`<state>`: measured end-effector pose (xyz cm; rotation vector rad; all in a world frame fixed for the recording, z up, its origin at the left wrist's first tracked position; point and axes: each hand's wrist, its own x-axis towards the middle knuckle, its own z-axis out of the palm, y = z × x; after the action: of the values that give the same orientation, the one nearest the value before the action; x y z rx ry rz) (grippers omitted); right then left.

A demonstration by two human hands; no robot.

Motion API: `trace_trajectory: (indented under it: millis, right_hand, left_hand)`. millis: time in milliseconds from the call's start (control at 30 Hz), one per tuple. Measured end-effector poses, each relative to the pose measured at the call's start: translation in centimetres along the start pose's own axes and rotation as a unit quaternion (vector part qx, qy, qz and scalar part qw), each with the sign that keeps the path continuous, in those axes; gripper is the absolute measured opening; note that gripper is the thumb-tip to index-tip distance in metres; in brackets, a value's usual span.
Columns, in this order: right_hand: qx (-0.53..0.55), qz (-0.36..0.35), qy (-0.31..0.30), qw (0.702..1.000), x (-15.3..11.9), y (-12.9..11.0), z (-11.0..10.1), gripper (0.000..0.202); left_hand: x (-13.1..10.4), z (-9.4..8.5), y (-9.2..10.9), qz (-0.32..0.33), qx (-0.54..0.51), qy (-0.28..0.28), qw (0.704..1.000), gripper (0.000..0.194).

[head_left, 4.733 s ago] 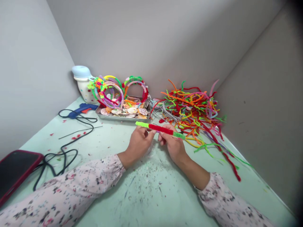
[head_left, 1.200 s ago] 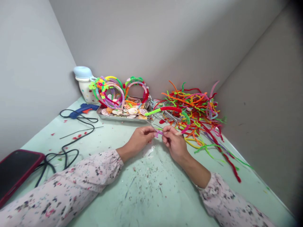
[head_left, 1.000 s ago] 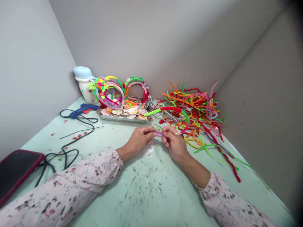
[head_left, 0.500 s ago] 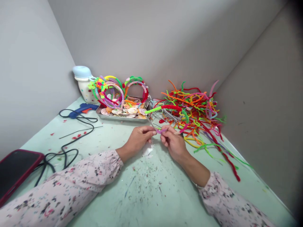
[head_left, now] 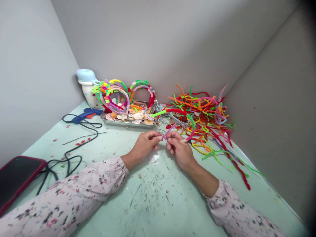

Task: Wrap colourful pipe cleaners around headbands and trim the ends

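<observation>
A hoop-shaped headband [head_left: 176,111] arches up between my hands, wrapped in green, red and magenta fuzzy pipe cleaner. One end is thin, bare and greyish and runs down to my left hand [head_left: 145,144], which pinches it together with a purple pipe cleaner [head_left: 170,130]. That purple strand crosses the bare end, its free tail sticking up to the right. My right hand [head_left: 181,150] is closed just beside it, fingertips at the purple strand's base; whether they grip it is partly hidden. The headband's other, pale end passes behind my right hand.
Behind my hands, a metal tray [head_left: 128,124] holds shells and finished colourful headbands [head_left: 118,98]. A tangled pile of pipe cleaners [head_left: 202,112] lies at right. At left are a blue glue gun [head_left: 85,115], a black cord [head_left: 70,153], a phone [head_left: 21,177] and a lidded cup [head_left: 89,89].
The purple strand lay low between my fingertips; now its tail points up and right. My right fingers have shifted slightly down and left. The headband has tilted a little left.
</observation>
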<state>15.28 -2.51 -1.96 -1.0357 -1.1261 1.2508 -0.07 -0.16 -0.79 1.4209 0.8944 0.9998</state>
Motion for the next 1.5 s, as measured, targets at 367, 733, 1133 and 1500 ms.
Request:
trace_trajectory:
  millis: [367, 733, 1133, 1500]
  right_hand:
    - [0.012, 0.012, 0.012, 1.000, 0.17, 0.12, -0.01, 0.006]
    - [-0.027, 0.003, 0.006, 1.000, -0.11, -0.13, 0.12, 0.011]
    - [-0.096, -0.007, -0.001, 0.995, -0.58, -0.45, 0.64, 0.010]
    - [-0.150, -0.042, 0.008, 0.988, -0.73, 0.17, 0.51, 0.013]
  left_hand:
    - [0.18, 0.08, -0.29, -0.008, -0.004, 0.011, 1.000, 0.019]
    - [0.03, 0.00, -0.18, -0.002, 0.003, 0.008, 1.000, 0.019]
    - [-0.02, -0.10, -0.26, -0.005, 0.007, 0.004, 1.000, 0.018]
    - [0.16, -0.18, -0.24, -0.018, -0.005, 0.007, 1.000, 0.018]
